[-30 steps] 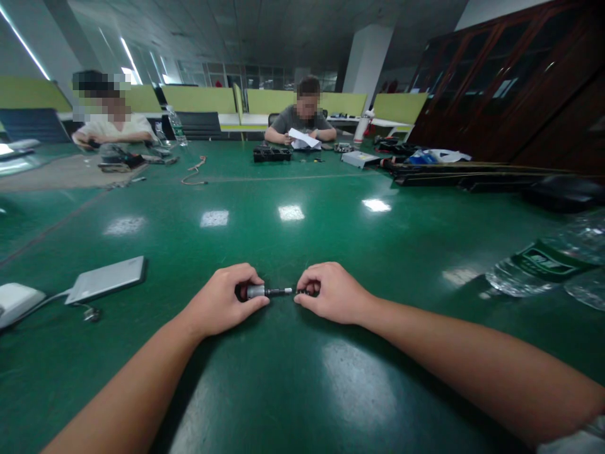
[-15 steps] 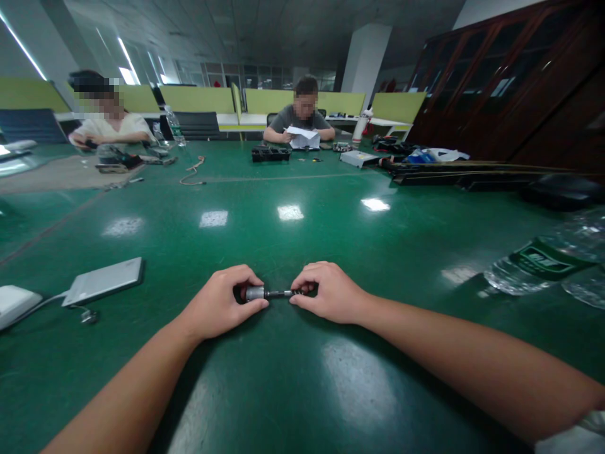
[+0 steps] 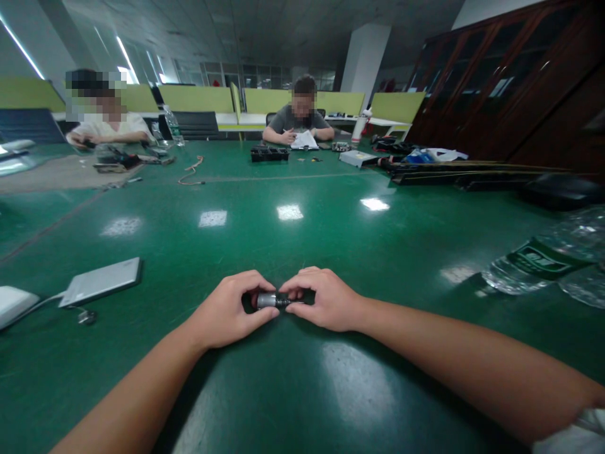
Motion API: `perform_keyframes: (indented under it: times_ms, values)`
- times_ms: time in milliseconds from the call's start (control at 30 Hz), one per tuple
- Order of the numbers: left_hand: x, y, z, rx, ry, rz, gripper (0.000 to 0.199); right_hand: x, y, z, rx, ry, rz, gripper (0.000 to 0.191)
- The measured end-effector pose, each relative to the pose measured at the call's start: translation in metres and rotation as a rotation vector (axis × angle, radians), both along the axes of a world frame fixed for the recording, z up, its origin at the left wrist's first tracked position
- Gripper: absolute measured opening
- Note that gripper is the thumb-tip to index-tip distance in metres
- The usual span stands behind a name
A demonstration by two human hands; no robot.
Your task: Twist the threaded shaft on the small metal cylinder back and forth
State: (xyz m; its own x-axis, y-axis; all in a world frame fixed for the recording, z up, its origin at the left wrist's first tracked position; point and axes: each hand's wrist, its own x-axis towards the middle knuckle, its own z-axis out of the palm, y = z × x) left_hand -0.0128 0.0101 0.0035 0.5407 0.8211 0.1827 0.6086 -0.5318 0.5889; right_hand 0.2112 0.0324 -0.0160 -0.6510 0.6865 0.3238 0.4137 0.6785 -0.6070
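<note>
Low over the green table (image 3: 246,233), my left hand (image 3: 227,310) is closed round a small silver cylinder (image 3: 266,301), thumb below and fingers above. From its right end sticks out a dark ridged part (image 3: 282,301), which looks like a small coil spring on a shaft. My right hand (image 3: 331,299) pinches this part between thumb and fingertips, close against the cylinder. The fingertips of both hands are nearly touching. The rear of the cylinder and the shaft's far end are partly hidden by my fingers.
A silver power bank (image 3: 101,282) with a white cable and a white block (image 3: 16,306) lie at left. Clear water bottles (image 3: 510,277) lie at right. Across the table sit two people, near a black tray (image 3: 269,154), dark strips (image 3: 425,173) and a thin cord (image 3: 191,176).
My hands have come together. The thin shaft that showed between them is now mostly covered, with the ridged part close to the silver cylinder. The person opposite has lowered the papers.
</note>
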Motion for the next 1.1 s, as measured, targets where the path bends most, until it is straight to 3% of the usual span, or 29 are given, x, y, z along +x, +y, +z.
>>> perform_keyframes:
  times_ms: [300, 667, 1100]
  values:
    - [0.0004, 0.0006, -0.0017, -0.045, 0.017, 0.023, 0.019, -0.0003, -0.0003, 0.0001, 0.03, -0.024, 0.045, 0.016]
    - [0.0014, 0.0, -0.0024, -0.05, 0.045, 0.03, 0.02, -0.0002, 0.0012, 0.0011, 0.057, -0.026, 0.098, 0.019]
    - [0.0007, 0.0019, -0.0027, -0.014, 0.074, -0.025, 0.019, -0.0016, 0.0018, -0.0014, 0.055, -0.04, 0.077, 0.012]
